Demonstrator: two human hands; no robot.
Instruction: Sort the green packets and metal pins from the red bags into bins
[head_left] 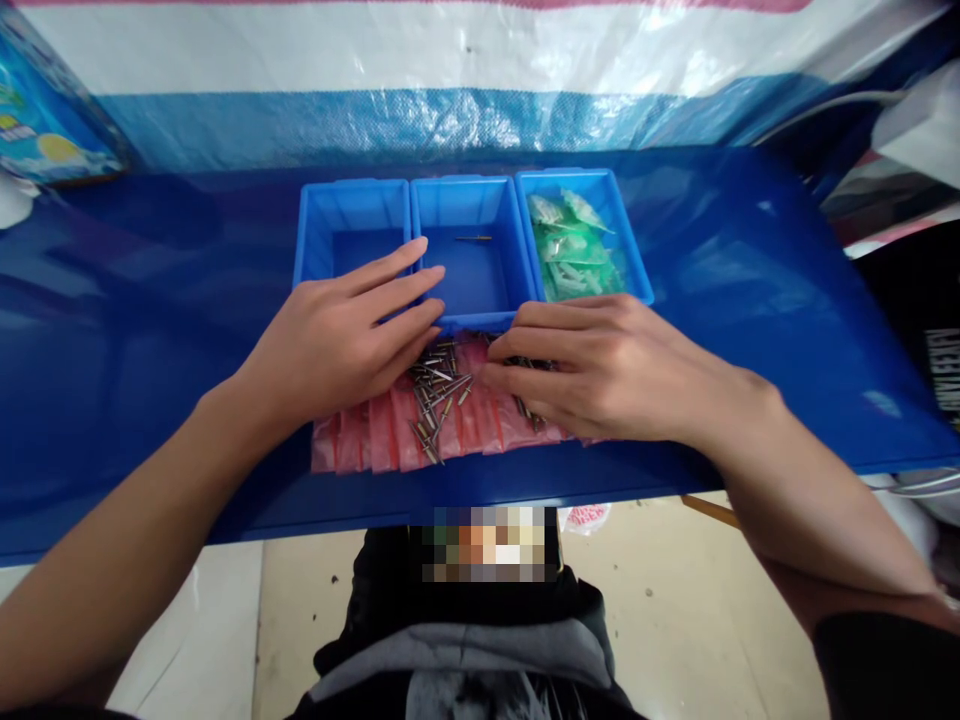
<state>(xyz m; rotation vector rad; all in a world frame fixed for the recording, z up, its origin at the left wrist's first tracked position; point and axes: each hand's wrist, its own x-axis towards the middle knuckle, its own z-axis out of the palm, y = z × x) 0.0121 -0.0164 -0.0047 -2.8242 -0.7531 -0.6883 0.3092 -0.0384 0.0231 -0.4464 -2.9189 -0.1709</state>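
My left hand (345, 335) lies flat, fingers apart, across the front rims of the left blue bin (349, 215) and the middle blue bin (469, 205). My right hand (607, 365) rests palm down on a heap of small metal pins (439, 385); its fingertips touch the pins and hide whether any is pinched. The pins lie on a row of red plastic bags (390, 435) spread on the blue table (150, 330). One single pin (473, 238) lies in the middle bin. The left bin holds nothing visible.
The right blue bin (622, 240) holds green plastic bags (574, 250). A blue and white tarp (450, 90) hangs behind the table. A printed box (45, 120) stands at the far left, cluttered items at the right edge. The floor shows below the table's front edge.
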